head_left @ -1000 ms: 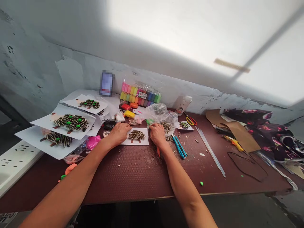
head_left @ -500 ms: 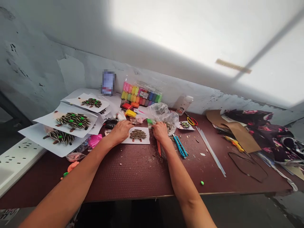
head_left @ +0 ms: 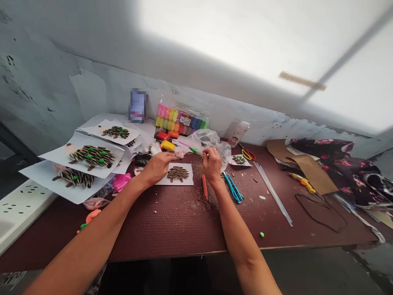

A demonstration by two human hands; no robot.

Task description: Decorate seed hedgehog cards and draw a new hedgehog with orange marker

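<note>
A white card (head_left: 190,176) lies on the table with a hedgehog-like body of striped seeds (head_left: 178,173) on it. My left hand (head_left: 156,168) is at the card's upper left edge, its fingers drawn together and pointing right; what they hold, if anything, is hidden. Right of the card my right hand (head_left: 212,164) is raised, its fingertips pinched on something too small to make out. Behind it lies a clear plastic bag (head_left: 225,153). A green-tipped tool (head_left: 193,150) lies just left of that hand. Below the hand are an orange pen-like tool (head_left: 204,188) and a blue cutter (head_left: 233,188).
Seed hedgehog pictures (head_left: 58,153) are stacked at left, by a white power strip (head_left: 27,205). Coloured clay packs (head_left: 182,121), a yellow clay piece (head_left: 168,145) and a bottle (head_left: 239,133) stand behind. Scissors (head_left: 248,153), clear glue sticks (head_left: 273,194) and a glue gun (head_left: 302,183) lie right.
My right hand has lifted from beside the bag and turned, its fingertips now pinched together. My left hand's fingers have shifted slightly up and right. The green-tipped tool shows more plainly.
</note>
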